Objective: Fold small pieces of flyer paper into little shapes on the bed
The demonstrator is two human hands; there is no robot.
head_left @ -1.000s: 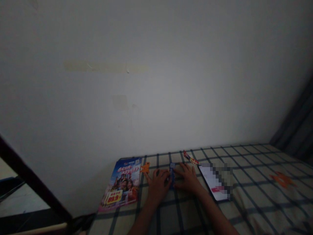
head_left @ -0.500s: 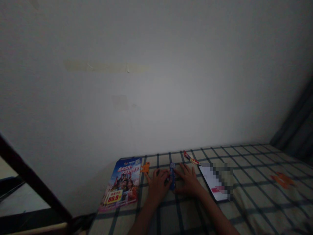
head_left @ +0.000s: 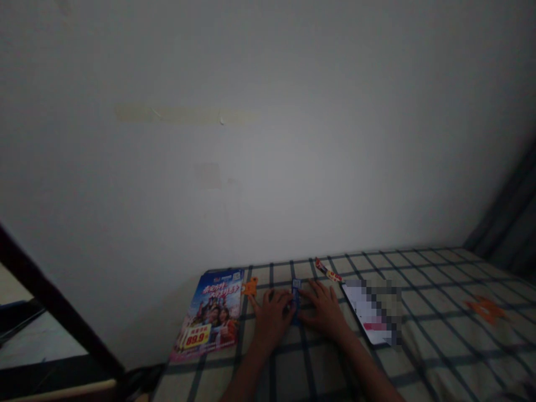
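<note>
A narrow blue paper strip [head_left: 296, 301] lies on the checked cloth [head_left: 312, 371], a little left of the middle and nearer the wall-side edge than its two ends are to either side edge. Its long axis runs away from the person, toward the wall. It sits right between the left hand [head_left: 274, 311] and the right hand [head_left: 324, 310], neither clearly nearer: the left one's bent fingers meet its left side, the right one's spread fingers come in at its right. The hands are apart by just the strip's width; from here I can't tell whether either pinches it or simply presses it down.

Past the left hand's outer finger is an orange figure [head_left: 250, 287], and beside that, along the cloth's left edge, a pile of leaflets [head_left: 211, 315]. Beyond the right hand lies a tablet-like device [head_left: 360, 307], slanted, with a red-and-yellow wrapper [head_left: 329, 272] just off its far corner. A second orange piece [head_left: 486, 309] rests well off toward the right.

So I count one strip, one pile (its sheets I can't number), one device, one wrapper, two orange things, two hands. Behind everything stands the bare wall [head_left: 301, 167].
</note>
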